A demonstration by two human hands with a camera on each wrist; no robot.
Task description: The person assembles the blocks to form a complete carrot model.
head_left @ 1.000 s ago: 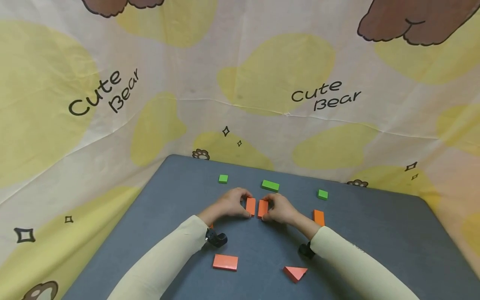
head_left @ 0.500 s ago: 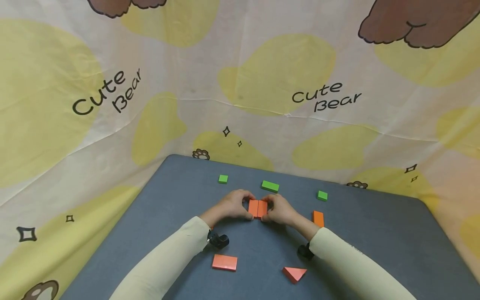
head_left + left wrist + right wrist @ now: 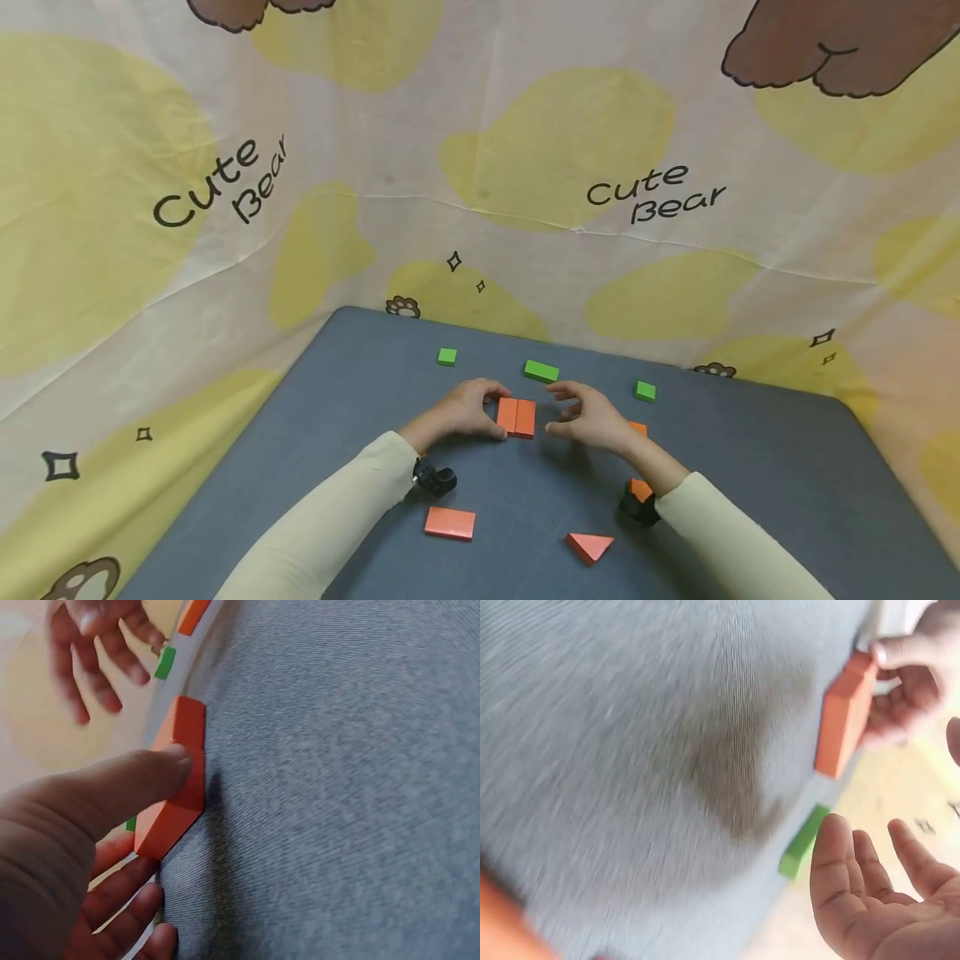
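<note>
Two orange rectangular blocks lie side by side on the grey table, long edges together: a left block [image 3: 507, 415] and a right block [image 3: 526, 419]. My left hand [image 3: 468, 408] pinches the left block between thumb and fingers, the thumb on its near end in the left wrist view. To the right of the pair, my right hand [image 3: 596, 421] is apart from the blocks, fingers spread and holding nothing. Its fingers [image 3: 832, 862] overlap a green block [image 3: 802, 844] in the right wrist view.
Along the back lie a small green block [image 3: 447, 357], a longer green block [image 3: 542, 371] and another small green one [image 3: 645, 391]. Orange shows around the right wrist [image 3: 638, 428]. Nearer are a salmon rectangular block [image 3: 450, 523] and a triangular block [image 3: 590, 547]. Patterned cloth [image 3: 525, 167] hangs behind.
The two orange blocks were brought from a small gap into contact. My right hand then let go of the right block and moved off to the right; the left hand stays in place.
</note>
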